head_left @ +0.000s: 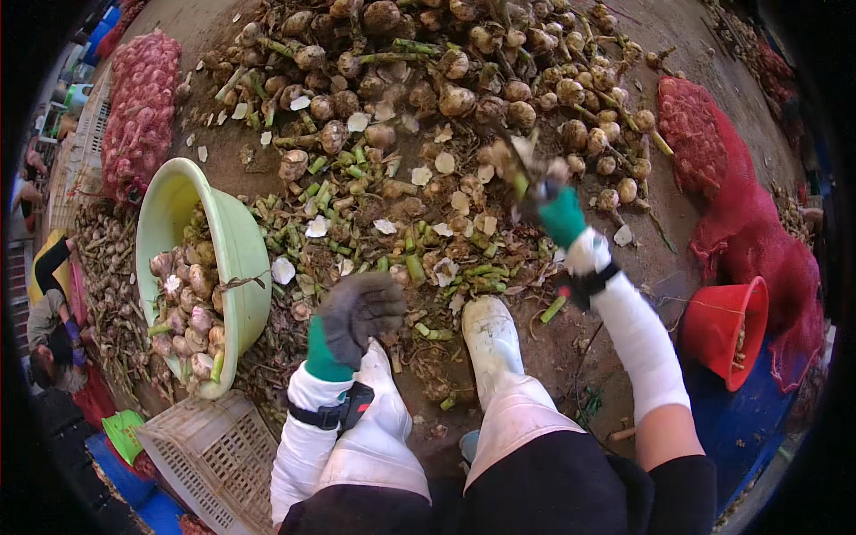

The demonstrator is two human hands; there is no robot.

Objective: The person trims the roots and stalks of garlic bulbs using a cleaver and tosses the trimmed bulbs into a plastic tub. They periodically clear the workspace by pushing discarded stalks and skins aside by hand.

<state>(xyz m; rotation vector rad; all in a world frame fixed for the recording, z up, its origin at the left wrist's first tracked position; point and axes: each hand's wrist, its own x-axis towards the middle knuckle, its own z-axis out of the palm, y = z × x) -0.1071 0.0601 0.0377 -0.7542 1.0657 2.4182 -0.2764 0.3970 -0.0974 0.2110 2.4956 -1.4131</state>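
Note:
My left hand (361,308), in a grey glove with a green cuff, hovers above cut garlic stems with its fingers loosely stretched to the right. Nothing shows in it. Farther right, my right hand (555,212), in a green and dark glove, is smeared by motion. It grips a dark blade-like tool (506,150) whose exact kind is blurred. A pale blurred piece and a bit of green stem show close to that hand. Beyond both hands lies a large heap of garlic bulbs (455,98) with stems. Green stem pieces (415,267) and papery skins cover the ground nearer me.
On the left, a tilted pale green tub (245,267) holds garlic bulbs, near a plastic crate (214,455) and a full red mesh sack (141,111). A red bucket (727,330) and red mesh sacks (758,205) stand right. My white boots (490,334) are below. Another person (53,330) bends at far left.

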